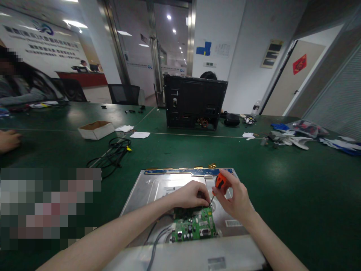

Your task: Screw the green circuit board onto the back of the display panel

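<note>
A silver metal panel (146,188), the back of a screen, lies flat on the green table (296,195) in front of me. A green circuit board (194,226) sits on it near the front. My right hand (237,199) grips an orange-handled screwdriver (220,181), its tip pointing down at the board's far edge. My left hand (188,195) rests on the board's far edge, fingertips pinched close to the screwdriver tip; whether they hold anything is hidden. Grey cables (155,235) run from the board's left side.
A black computer case (194,101) stands at the table's far side with a person behind it. A black cable bundle (115,152) and an open cardboard box (96,130) lie to the left. Another person's hand (8,140) rests at the left edge. Loose parts (284,137) lie right.
</note>
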### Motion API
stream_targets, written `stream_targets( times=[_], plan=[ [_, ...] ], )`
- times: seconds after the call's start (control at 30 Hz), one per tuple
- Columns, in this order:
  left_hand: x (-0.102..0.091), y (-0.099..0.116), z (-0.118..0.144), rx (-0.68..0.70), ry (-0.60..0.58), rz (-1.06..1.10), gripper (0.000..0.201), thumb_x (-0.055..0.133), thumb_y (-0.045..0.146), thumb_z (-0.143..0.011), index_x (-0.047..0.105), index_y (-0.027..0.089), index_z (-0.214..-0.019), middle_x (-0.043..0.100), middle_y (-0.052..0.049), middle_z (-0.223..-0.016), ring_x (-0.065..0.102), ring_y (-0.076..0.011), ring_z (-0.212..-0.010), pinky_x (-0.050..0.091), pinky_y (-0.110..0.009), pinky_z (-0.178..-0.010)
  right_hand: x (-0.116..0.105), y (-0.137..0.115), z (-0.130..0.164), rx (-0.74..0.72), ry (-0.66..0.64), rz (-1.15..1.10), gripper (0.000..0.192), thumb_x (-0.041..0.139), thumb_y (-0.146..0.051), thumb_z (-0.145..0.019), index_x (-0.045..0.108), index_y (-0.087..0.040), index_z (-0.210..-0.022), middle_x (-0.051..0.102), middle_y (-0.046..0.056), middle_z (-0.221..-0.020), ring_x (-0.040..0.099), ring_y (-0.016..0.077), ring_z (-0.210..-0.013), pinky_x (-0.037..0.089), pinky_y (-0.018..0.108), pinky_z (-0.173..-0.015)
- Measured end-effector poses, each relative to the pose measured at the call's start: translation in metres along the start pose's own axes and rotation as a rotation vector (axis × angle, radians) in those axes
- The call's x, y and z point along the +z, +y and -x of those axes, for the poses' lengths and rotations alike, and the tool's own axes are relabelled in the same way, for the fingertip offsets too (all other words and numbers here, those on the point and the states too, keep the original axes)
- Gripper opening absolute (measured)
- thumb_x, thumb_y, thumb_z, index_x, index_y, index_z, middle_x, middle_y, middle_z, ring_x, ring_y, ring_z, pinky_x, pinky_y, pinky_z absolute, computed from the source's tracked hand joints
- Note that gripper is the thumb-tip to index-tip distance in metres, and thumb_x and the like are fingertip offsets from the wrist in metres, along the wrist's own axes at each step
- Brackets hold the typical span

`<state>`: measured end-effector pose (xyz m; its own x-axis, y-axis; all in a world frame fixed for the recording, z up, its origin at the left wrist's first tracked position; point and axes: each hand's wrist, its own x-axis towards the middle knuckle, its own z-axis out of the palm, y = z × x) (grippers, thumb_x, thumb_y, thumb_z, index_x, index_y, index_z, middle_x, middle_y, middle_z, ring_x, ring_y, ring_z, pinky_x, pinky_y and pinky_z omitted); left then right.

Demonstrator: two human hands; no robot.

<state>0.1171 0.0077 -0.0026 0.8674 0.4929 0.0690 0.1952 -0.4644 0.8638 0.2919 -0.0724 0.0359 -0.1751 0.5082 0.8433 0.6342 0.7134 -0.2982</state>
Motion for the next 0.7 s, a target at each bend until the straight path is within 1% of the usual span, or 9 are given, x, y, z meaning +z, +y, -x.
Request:
stream_targets(
  times=[0.1,0.17,0.27,0.37,0.5,0.63,0.7],
  plan=[
    [-0.0002,0.0001,-0.0002,0.003,0.0,0.003,0.006,0.072,0.012,-0.075,0.074,0.015,-0.079,0.07,-0.001,-0.073,0.062,-0.0146,-0.068,0.046,-0.021,-0.064,0.0,0.001,0.0019,0.032,-0.005,-0.002,0.05,0.055,-0.018,-0.092,0.039,-0.023,-0.14,0.064,-0.001,-0.076,0.058,0.0107,-0.05,0.05,0.021,-0.046],
    [-0.0005,0.0005,-0.0003,-0.002,0.005,-0.001,0.006,0.072,0.011,-0.075,0.074,0.015,-0.078,0.07,-0.001,-0.073,0.062,-0.0146,-0.068,0.046,-0.022,-0.065,0.0007,0.0027,0.0045,0.05,-0.003,0.007,0.049,0.055,-0.019,-0.093,0.039,-0.023,-0.139,0.062,-0.002,-0.072,0.057,0.0107,-0.048,0.049,0.021,-0.045],
    [-0.0011,0.002,-0.0001,-0.006,0.001,-0.011,0.007,0.072,0.009,-0.075,0.074,0.014,-0.079,0.07,-0.001,-0.074,0.062,-0.0149,-0.068,0.046,-0.021,-0.064,0.0024,0.0051,0.0075,0.046,0.033,0.017,0.049,0.057,-0.023,-0.093,0.038,-0.023,-0.138,0.058,-0.005,-0.068,0.054,0.0107,-0.046,0.047,0.021,-0.043],
    [-0.0017,0.004,0.0005,0.0,-0.014,-0.007,0.009,0.071,0.009,-0.076,0.075,0.013,-0.083,0.07,-0.002,-0.075,0.063,-0.0152,-0.069,0.046,-0.021,-0.064,0.0036,0.0056,0.0076,0.036,0.049,0.018,0.047,0.057,-0.024,-0.093,0.039,-0.024,-0.137,0.057,-0.005,-0.07,0.054,0.0105,-0.046,0.046,0.021,-0.042],
    [-0.0016,0.0051,0.0011,0.002,-0.014,0.002,0.009,0.071,0.009,-0.076,0.074,0.014,-0.083,0.069,-0.001,-0.074,0.063,-0.0148,-0.069,0.046,-0.021,-0.064,0.0021,0.0032,0.006,0.035,0.011,-0.003,0.047,0.055,-0.021,-0.093,0.038,-0.023,-0.137,0.058,-0.004,-0.071,0.054,0.0111,-0.047,0.047,0.021,-0.043],
    [-0.0011,0.0039,0.0009,0.012,-0.003,-0.009,0.008,0.071,0.008,-0.075,0.074,0.014,-0.08,0.07,-0.001,-0.074,0.063,-0.0151,-0.07,0.046,-0.021,-0.065,-0.0014,0.0003,0.006,0.05,-0.052,-0.049,0.053,0.049,-0.014,-0.09,0.034,-0.021,-0.14,0.062,0.0,-0.077,0.061,0.0134,-0.054,0.053,0.025,-0.051],
    [-0.0008,0.0031,0.0006,0.007,0.002,-0.013,0.006,0.071,0.009,-0.075,0.073,0.014,-0.078,0.07,-0.001,-0.073,0.063,-0.0149,-0.069,0.045,-0.021,-0.065,-0.0021,-0.0002,0.0065,0.063,-0.06,-0.055,0.056,0.049,-0.012,-0.087,0.034,-0.021,-0.14,0.063,0.001,-0.079,0.062,0.0141,-0.056,0.054,0.026,-0.052]
  ],
)
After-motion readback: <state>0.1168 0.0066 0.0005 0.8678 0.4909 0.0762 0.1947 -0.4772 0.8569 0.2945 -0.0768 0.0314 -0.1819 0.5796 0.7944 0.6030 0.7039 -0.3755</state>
